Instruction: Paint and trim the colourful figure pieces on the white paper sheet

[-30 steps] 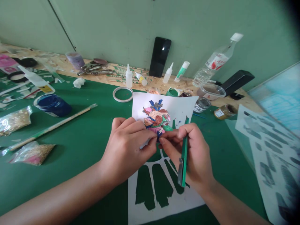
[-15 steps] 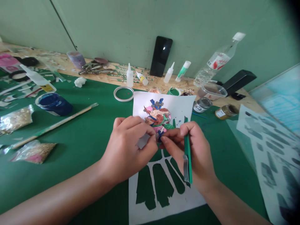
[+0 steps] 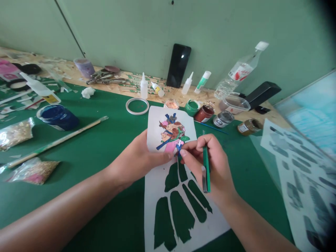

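Note:
A white paper sheet (image 3: 154, 189) with long holes cut in its lower part stands before me, its upper part raised. On it is a colourful figure (image 3: 173, 131) made of pink, brown, green and blue pieces. My left hand (image 3: 141, 157) grips the sheet's left side, thumb on top and fingers behind. My right hand (image 3: 214, 161) has its thumb and fingertips together at a small blue piece (image 3: 179, 146) at the figure's lower end. A slim green and grey tool (image 3: 206, 169), perhaps a craft knife, is tucked in the same hand. The fingertips partly hide the blue piece.
Behind the sheet stand a tape roll (image 3: 137, 106), glue bottles (image 3: 144, 87), several paint jars (image 3: 205, 113), a phone (image 3: 179, 65) and a water bottle (image 3: 240, 71). Left are a blue paint jar (image 3: 59, 117), a stick (image 3: 68, 138) and small bags (image 3: 34, 171). A stencil sheet (image 3: 288, 168) lies right.
My left hand has left the blue piece and now holds the sheet's left side. The sheet's top has turned, uncovering paint jars behind it. My right hand stays at the blue piece.

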Demonstrator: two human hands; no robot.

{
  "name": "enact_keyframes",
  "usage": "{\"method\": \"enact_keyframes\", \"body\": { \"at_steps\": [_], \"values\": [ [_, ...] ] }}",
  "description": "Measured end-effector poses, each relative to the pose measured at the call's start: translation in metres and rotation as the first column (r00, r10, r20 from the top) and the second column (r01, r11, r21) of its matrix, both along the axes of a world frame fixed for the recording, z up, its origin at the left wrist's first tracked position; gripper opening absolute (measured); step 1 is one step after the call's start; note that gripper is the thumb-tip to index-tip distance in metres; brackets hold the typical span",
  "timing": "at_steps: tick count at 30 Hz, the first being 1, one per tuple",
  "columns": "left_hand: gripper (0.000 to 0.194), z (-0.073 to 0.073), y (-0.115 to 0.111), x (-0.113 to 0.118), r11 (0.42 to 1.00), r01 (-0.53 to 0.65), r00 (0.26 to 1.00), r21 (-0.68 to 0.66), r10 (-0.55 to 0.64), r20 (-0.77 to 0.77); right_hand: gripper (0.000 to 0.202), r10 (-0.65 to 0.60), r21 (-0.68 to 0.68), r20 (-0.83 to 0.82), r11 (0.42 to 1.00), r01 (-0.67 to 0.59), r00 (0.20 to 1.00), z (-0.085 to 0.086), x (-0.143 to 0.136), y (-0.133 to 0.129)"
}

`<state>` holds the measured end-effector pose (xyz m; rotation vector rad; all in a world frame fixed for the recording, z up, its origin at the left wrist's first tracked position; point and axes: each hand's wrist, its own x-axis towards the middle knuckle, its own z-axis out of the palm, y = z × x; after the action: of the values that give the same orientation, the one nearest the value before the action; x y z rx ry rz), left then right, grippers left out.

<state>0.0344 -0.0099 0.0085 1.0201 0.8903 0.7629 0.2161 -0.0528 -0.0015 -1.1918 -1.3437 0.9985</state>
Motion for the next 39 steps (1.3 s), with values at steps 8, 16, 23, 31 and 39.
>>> {"method": "enact_keyframes", "body": {
  "at_steps": [8,16,23,31,39],
  "values": [
    [0.037,-0.001,-0.005,0.001,0.996,-0.012,1.0,-0.091,0.013,0.015,0.03,-0.08,0.112,0.192,0.992,0.059,0.978,0.001,-0.001,0.0],
    [0.038,-0.008,0.004,-0.004,0.987,0.06,0.935,0.15,-0.003,-0.353,0.012,-0.227,0.196,0.265,0.964,0.178,0.937,0.001,0.009,0.005],
    [0.069,-0.012,0.007,-0.013,0.743,0.418,0.43,0.523,0.345,-0.834,0.059,0.124,-0.021,0.116,0.992,-0.122,0.985,-0.011,0.034,0.025],
    [0.038,-0.02,0.028,-0.028,0.239,0.718,0.646,0.653,0.118,-0.754,0.029,0.265,-0.081,-0.039,0.96,-0.268,0.963,-0.02,0.034,0.033],
    [0.04,-0.022,0.029,-0.031,0.378,0.792,0.422,0.48,0.229,-0.877,0.023,0.236,-0.081,0.475,0.971,-0.225,0.848,-0.003,0.021,0.015]
  ]
}}
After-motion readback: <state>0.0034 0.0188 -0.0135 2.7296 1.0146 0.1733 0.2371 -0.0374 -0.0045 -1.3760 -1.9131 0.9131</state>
